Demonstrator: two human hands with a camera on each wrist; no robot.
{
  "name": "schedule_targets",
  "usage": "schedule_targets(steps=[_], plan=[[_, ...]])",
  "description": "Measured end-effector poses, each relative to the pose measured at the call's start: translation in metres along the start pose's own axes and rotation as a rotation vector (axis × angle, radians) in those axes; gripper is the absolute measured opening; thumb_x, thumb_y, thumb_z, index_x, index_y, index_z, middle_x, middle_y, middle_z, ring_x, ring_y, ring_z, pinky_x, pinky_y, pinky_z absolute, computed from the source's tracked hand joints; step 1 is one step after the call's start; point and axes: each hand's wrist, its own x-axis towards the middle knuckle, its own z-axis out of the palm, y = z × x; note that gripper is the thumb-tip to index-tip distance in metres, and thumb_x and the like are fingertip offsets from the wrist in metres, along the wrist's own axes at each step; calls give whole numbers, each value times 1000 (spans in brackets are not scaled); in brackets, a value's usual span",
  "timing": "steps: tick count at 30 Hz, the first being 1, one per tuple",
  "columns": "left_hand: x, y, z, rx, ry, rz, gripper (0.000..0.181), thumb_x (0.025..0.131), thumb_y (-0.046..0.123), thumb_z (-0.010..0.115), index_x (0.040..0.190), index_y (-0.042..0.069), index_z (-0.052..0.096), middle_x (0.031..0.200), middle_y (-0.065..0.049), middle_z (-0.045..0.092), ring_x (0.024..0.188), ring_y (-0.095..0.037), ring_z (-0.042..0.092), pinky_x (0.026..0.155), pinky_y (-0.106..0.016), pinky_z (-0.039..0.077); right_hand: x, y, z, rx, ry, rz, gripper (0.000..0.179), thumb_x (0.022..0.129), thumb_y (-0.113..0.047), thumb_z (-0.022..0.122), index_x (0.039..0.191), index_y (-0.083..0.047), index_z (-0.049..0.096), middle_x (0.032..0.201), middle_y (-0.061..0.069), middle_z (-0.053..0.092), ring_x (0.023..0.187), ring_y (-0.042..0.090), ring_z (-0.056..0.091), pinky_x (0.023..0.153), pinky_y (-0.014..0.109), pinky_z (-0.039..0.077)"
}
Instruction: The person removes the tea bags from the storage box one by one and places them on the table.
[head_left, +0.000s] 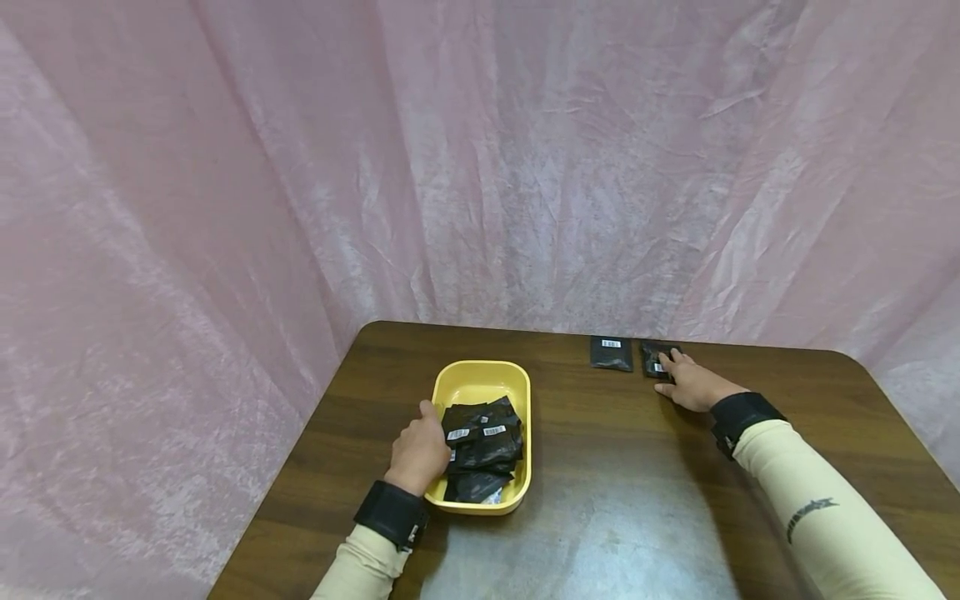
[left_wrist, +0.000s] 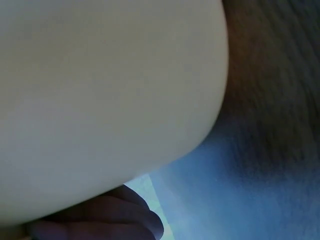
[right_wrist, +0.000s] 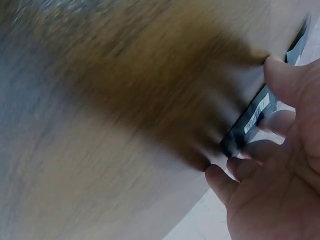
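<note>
At the left of the table, my left hand (head_left: 420, 450) grips the left rim of a yellow plastic bin (head_left: 476, 369). Several flat black packets (head_left: 483, 450) with white barcode labels lie piled inside it. Some curled fingers (left_wrist: 115, 217) show at the bottom of the left wrist view, below a large pale surface I cannot identify. Far to the right, my right hand (head_left: 693, 385) reaches over one black packet (head_left: 654, 354), fingers spread and fingertips down at it. The right wrist view shows that packet (right_wrist: 250, 120) by the fingertips. Another black packet (head_left: 611, 354) lies just left of it.
The brown wooden table (head_left: 585, 450) has a rounded far edge, close to which both loose packets lie. Behind it hangs a pink velvet curtain (head_left: 525, 167), which also runs along the left side. Light reflects off the table's near middle.
</note>
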Motion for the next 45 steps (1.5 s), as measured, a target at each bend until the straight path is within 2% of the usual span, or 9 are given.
schedule_targets(steps=[6,11,16,25,29,36,40,44,45], plan=[[1,0,2,6,9,18,50,89,6,76,127,1,45,94,-21,70,77,-33,68,67,-49,53,-1,-4,1,-43,83,-1,75,107,-28,61,162,11,29,165,50,10,154,68,10,119,79,24],[0,1,2,11,17,21,49,88,6,77,125,1,45,94,-21,70,78,-34,69,67,-50,53,2,-23,4,-98,203,-76,68,107,-29,61,158,10,38,164,47,24,154,66,20,117,79,28],[-1,2,1,16,14,16,49,88,7,77,124,1,45,94,-21,71,78,-34,69,68,-50,53,5,-64,3,-104,280,-190,64,107,-29,63,157,6,44,165,41,33,155,62,28,118,78,30],[-1,4,1,14,7,8,49,89,7,76,126,1,45,95,-22,71,78,-33,68,69,-50,53,5,-165,9,-178,340,-426,66,104,-37,67,156,0,50,165,31,43,157,49,38,121,68,37],[0,4,3,13,-1,0,49,89,7,76,126,1,45,96,-21,70,78,-32,67,69,-49,53,9,-203,21,-196,320,-510,66,105,-41,66,154,-1,53,164,28,45,157,46,41,120,67,40],[1,3,4,17,16,17,47,88,8,77,122,1,45,93,-22,70,78,-35,69,68,-50,53,18,-255,50,-222,201,-625,65,106,-49,61,153,-5,56,162,23,52,156,38,46,126,53,38],[2,1,8,38,54,49,48,86,9,78,120,2,45,92,-23,71,80,-38,72,69,-52,54,22,-273,68,-259,114,-663,68,104,-55,62,153,-8,58,160,18,55,153,33,50,127,46,39],[2,0,8,39,57,56,48,87,8,78,121,3,44,90,-23,71,79,-39,72,67,-52,54,26,-282,81,-295,57,-686,70,102,-57,63,153,-9,57,159,14,57,149,27,55,123,43,43],[0,3,4,31,39,40,47,88,8,78,121,2,45,90,-23,71,79,-39,72,68,-52,54,26,-283,83,-303,50,-687,70,102,-57,64,153,-10,57,159,13,58,148,26,57,123,43,44]])
